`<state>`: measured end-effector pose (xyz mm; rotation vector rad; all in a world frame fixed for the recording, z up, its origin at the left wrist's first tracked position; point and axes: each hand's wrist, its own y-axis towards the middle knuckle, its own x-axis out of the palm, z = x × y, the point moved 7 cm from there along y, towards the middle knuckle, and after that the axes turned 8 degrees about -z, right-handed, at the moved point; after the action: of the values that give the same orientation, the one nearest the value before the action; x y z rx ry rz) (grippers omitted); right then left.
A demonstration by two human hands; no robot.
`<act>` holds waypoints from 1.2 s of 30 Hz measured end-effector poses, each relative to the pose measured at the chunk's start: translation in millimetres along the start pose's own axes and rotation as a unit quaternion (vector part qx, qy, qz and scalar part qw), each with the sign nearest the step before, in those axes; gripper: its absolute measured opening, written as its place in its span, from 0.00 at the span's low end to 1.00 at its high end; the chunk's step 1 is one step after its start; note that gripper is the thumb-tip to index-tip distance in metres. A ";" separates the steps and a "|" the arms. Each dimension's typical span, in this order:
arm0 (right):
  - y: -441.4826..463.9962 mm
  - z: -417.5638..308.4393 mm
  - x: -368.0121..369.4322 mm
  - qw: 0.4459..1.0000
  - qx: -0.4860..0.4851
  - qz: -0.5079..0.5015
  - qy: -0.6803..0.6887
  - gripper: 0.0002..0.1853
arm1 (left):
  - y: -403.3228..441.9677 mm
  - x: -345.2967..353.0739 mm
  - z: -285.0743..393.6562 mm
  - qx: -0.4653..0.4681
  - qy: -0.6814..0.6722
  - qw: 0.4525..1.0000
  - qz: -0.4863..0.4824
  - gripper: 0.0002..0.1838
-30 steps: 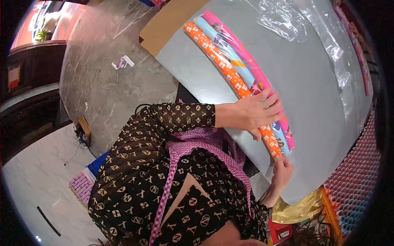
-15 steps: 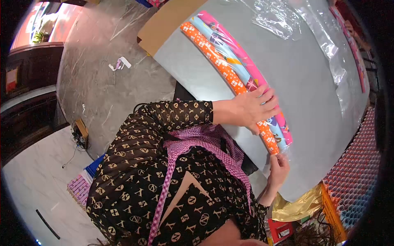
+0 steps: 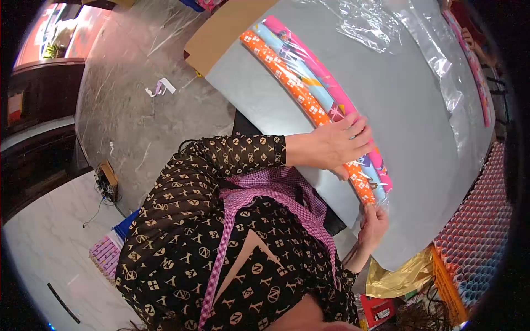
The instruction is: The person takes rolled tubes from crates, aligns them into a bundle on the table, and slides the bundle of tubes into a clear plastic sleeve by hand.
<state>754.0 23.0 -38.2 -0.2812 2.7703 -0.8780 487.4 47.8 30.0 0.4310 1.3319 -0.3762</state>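
Note:
Three rolls of wrapping paper, an orange roll with white gift prints (image 3: 287, 79), a light blue printed roll (image 3: 309, 77) and a pink roll (image 3: 327, 76), lie side by side in clear plastic film. My left hand (image 3: 339, 144) spans them near their lower end, fingers curved over the pink roll and thumb at the orange roll's near side. At that end my right hand (image 3: 374, 227) is closed in a pinch at the orange roll's tip, on the film's end. The fingertips partly hide what they pinch.
The grey table (image 3: 419, 182) bears loose clear film (image 3: 370, 25) and cardboard (image 3: 226, 33) at its far-left corner. Many stacked rolls (image 3: 475, 226) stand at the right beside gold foil (image 3: 400, 274). At the far right edge, another person's hand (image 3: 468, 39) is near a pink roll (image 3: 469, 60).
The rolls have shifted slightly up and left at both ends. My right hand has moved up a little with the lower end, while my left hand stays on the rolls.

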 end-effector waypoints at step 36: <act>-1.6 -41.2 15.4 0.998 -0.046 0.032 -0.033 0.13 | -1.5 4.1 -6.0 0.000 0.051 0.998 0.020 0.51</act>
<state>728.5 40.2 -6.8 -0.2324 2.7470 -0.7135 482.4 49.4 24.8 0.4821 1.4203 -0.3251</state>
